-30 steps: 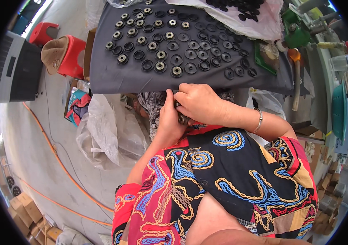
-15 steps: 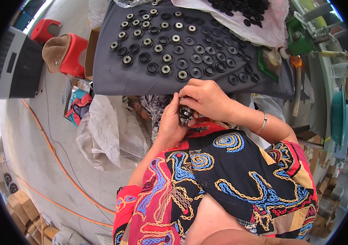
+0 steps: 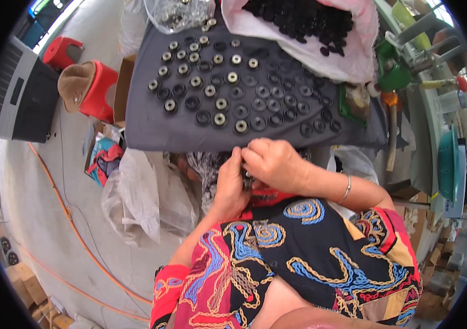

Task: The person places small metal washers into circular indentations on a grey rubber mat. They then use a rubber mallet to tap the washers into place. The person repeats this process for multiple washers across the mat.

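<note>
My left hand (image 3: 230,183) is closed, its palm cupped around small shiny metal bearings, which my right hand now mostly hides. My right hand (image 3: 277,164) is closed in a pinch against the left fingertips; what its fingers hold is hidden. Both hands meet just below the near edge of a table covered with grey cloth (image 3: 156,131). On the cloth lie several rows of black round wheels. Those at the left, such as one wheel (image 3: 241,126) near the edge, have silvery bearings in their centres; the wheels to the right, such as one black wheel (image 3: 258,104), show none.
A clear plastic bag of bearings (image 3: 176,19) lies at the far left of the table, a pale sack of black parts (image 3: 354,63) at the far right. A green machine (image 3: 392,71) and a hammer (image 3: 391,131) are at the right. Red stools (image 3: 102,90) stand left.
The view has tilted, so the table sits lower and more of the bags shows. My right hand has closed over the left palm, covering the bearings that were visible before.
</note>
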Demonstrator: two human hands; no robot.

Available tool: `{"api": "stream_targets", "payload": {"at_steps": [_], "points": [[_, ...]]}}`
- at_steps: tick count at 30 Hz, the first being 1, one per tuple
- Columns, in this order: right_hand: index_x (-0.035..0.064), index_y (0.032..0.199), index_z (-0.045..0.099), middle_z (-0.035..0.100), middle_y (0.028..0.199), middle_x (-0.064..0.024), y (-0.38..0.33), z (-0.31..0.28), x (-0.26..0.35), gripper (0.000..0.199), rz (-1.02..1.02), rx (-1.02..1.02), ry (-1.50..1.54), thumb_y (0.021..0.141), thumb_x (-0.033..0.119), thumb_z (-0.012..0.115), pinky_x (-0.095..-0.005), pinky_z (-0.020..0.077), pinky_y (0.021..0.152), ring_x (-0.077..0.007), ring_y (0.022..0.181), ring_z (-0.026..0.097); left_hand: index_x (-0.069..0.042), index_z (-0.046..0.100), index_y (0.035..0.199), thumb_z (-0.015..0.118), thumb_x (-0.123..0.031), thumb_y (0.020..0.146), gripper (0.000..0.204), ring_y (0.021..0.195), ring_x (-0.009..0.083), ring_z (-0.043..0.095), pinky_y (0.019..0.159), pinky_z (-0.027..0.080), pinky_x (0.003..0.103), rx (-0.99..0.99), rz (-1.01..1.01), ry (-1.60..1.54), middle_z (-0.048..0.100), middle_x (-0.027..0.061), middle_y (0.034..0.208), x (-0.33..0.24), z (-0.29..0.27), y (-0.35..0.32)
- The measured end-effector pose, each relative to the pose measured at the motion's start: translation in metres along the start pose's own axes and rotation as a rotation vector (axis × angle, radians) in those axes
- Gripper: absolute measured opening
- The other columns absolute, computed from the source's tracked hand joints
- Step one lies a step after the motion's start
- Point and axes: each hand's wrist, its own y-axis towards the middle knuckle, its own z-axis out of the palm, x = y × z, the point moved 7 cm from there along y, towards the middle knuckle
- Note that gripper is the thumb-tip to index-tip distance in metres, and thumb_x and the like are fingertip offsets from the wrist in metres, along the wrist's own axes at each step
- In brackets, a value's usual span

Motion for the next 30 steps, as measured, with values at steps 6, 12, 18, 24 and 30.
{"api": "stream_targets", "payload": {"at_steps": [6,12,18,24,30], "points": [[0.0013,0.084,0.058,0.056,0.077,-0.0085,0.000,-0.014,-0.011,0.024,0.036,-0.027,-0.015,0.067,0.017,0.064,-0.0330,0.0507,0.055,-0.0237,0.070,0.059,-0.014,0.057,0.108,0.047,-0.037,0.097,0.027,0.107,0.0170,0.055,0.087,0.048,0.039,-0.168,-0.061,0.026,0.059,0.0019,0.113,0.001,0.002,0.011],[-0.0012,0.085,0.060,0.054,0.073,-0.0080,0.010,-0.009,0.002,0.022,0.027,-0.109,-0.132,0.068,0.014,0.060,-0.0314,0.0483,0.052,-0.0214,0.068,0.058,-0.014,0.057,0.106,0.042,-0.046,0.098,0.037,0.079,0.0121,0.058,0.068,0.048,0.031,0.006,0.006,-0.111,0.061,-0.0021,0.095,-0.007,0.013,0.004],[0.0028,0.076,0.060,0.059,0.074,-0.0115,0.013,-0.032,-0.040,0.011,0.150,-0.238,0.146,0.068,0.009,0.062,-0.0386,0.0513,0.059,-0.0297,0.070,0.061,-0.008,0.055,0.092,0.048,-0.045,0.095,0.038,0.067,0.0187,0.055,0.042,0.036,0.025,-0.075,0.000,-0.066,0.059,0.0077,0.088,-0.002,0.004,0.012],[0.0036,0.083,0.063,0.061,0.080,-0.0128,0.062,-0.024,-0.114,0.013,0.247,-0.137,0.117,0.072,0.011,0.063,-0.0410,0.0523,0.068,-0.0315,0.075,0.063,-0.006,0.052,0.088,0.048,-0.044,0.096,0.039,0.068,0.0207,0.054,0.045,0.039,0.024,-0.022,0.014,-0.126,0.053,0.0087,0.085,-0.009,-0.002,-0.002],[0.0026,0.080,0.063,0.061,0.080,-0.0127,0.082,0.010,-0.130,0.012,0.239,0.004,-0.012,0.074,0.013,0.062,-0.0425,0.0519,0.069,-0.0323,0.075,0.064,-0.004,0.053,0.088,0.052,-0.040,0.095,0.036,0.067,0.0202,0.057,0.047,0.041,0.026,-0.008,0.020,-0.189,0.056,0.0092,0.085,-0.016,-0.005,0.003]]}}
